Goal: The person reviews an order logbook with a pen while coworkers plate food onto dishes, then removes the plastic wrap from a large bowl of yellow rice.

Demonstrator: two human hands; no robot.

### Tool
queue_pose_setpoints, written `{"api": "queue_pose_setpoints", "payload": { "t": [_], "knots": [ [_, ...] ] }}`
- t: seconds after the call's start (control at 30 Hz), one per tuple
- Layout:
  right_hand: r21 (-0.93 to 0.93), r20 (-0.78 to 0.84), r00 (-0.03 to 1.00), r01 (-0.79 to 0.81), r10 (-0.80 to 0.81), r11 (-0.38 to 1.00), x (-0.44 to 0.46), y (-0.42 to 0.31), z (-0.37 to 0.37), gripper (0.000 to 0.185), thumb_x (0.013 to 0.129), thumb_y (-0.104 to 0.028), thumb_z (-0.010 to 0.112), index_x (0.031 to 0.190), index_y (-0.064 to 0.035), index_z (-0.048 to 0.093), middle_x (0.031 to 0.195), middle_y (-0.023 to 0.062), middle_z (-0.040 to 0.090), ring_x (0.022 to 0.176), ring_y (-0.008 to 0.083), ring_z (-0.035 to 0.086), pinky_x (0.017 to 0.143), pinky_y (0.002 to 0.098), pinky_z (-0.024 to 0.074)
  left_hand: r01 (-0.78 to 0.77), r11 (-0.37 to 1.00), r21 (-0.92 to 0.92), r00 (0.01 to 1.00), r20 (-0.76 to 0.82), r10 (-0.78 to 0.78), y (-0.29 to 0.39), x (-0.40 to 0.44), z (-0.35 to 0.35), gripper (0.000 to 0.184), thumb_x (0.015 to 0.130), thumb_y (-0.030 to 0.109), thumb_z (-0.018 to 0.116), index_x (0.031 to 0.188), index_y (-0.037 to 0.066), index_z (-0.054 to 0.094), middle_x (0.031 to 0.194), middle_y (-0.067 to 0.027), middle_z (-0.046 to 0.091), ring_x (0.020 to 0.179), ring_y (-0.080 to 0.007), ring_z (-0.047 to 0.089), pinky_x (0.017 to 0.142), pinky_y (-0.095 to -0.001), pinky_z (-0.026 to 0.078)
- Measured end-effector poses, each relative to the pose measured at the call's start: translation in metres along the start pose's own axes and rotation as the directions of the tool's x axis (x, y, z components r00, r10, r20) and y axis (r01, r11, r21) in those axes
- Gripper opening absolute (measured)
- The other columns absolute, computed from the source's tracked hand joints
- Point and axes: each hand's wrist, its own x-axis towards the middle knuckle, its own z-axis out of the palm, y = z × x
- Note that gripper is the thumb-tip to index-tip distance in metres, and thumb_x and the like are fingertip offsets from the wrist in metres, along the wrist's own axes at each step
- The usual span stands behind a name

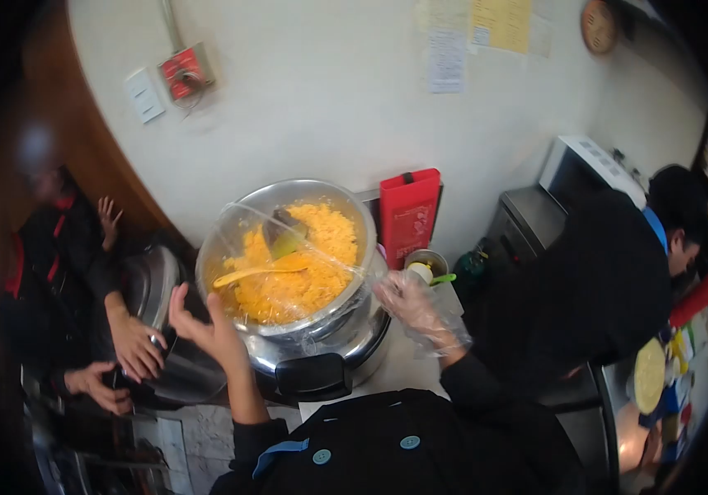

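A large metal bowl (209, 247) holds yellow-orange shredded or grainy food (333, 235). In the food lie a yellow spoon (259, 271) and a dark, partly see-through scoop (286, 235). Clear plastic wrap (321, 250) stretches across part of the bowl's top. My left hand (205, 326) is bare and raised by the bowl's near left rim, fingers apart, with nothing in it. At the right rim my right hand (411, 305), in a clear plastic glove, has its fingers curled together at the wrap's edge. Its fingertips are partly blurred by the glove.
Beneath the bowl sits a metal pot with a black handle (312, 377). A red pouch (409, 216) stands behind it, beside a small metal container (426, 262) and a green-handled utensil (443, 279). A co-worker's hands (138, 346) rest on a large pot at left. Another person (593, 280) leans in at right.
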Motion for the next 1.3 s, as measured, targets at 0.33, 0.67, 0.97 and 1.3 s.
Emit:
{"api": "queue_pose_setpoints", "payload": {
  "t": [0.33, 0.67, 0.97, 1.3],
  "knots": [
    [-0.129, -0.354, 0.872, -0.404, 0.339, 0.906, -0.196, 0.042, -0.069, 0.029, 0.085, -0.029, 0.056, 0.072, -0.0031, 0.058, 0.068, 0.0172, 0.057, 0.063, 0.0327, 0.056, 0.061, 0.0416, 0.0435, -0.029, 0.553, -0.833, -0.584, 0.463, 0.667, 0.133, -0.136, 0.035, 0.034, 0.085, 0.02, 0.053, 0.117, 0.009, 0.051, 0.102, -0.0164, 0.059, 0.091, -0.0355, 0.058, 0.078, -0.0429, 0.047],
    [-0.483, -0.558, 0.541, -0.828, 0.629, 0.284, -0.386, -0.024, -0.024, 0.031, 0.089, -0.027, 0.041, 0.091, -0.0021, 0.06, 0.089, 0.0204, 0.062, 0.085, 0.0342, 0.061, 0.075, 0.0429, 0.0481, 0.062, 0.355, -0.933, -0.954, 0.049, 0.296, 0.114, -0.262, 0.027, 0.041, 0.088, 0.035, 0.048, 0.123, 0.012, 0.047, 0.111, -0.0183, 0.056, 0.102, -0.0355, 0.055, 0.084, -0.0463, 0.046],
    [-0.151, -0.711, 0.139, -0.988, 0.689, 0.043, -0.481, -0.069, 0.054, 0.034, 0.088, -0.027, 0.041, 0.088, 0.0005, 0.061, 0.088, 0.0214, 0.062, 0.078, 0.0347, 0.062, 0.074, 0.0442, 0.0479, 0.32, 0.302, -0.898, -0.914, -0.21, 0.346, 0.109, -0.265, -0.016, 0.042, 0.091, 0.035, 0.044, 0.125, 0.011, 0.045, 0.115, -0.0205, 0.054, 0.107, -0.0354, 0.052, 0.086, -0.0445, 0.044],
    [-0.321, -0.667, 0.485, -0.872, 0.566, 0.369, -0.465, 0.004, 0.102, 0.021, 0.079, -0.02, 0.051, 0.076, -0.0013, 0.06, 0.076, 0.0174, 0.061, 0.072, 0.033, 0.06, 0.066, 0.0419, 0.0483, 0.427, 0.188, -0.884, -0.898, -0.392, 0.198, 0.121, -0.238, -0.041, 0.048, 0.087, 0.037, 0.05, 0.125, 0.008, 0.046, 0.114, -0.0236, 0.054, 0.104, -0.0395, 0.052, 0.089, -0.0433, 0.041]
  ]
}}
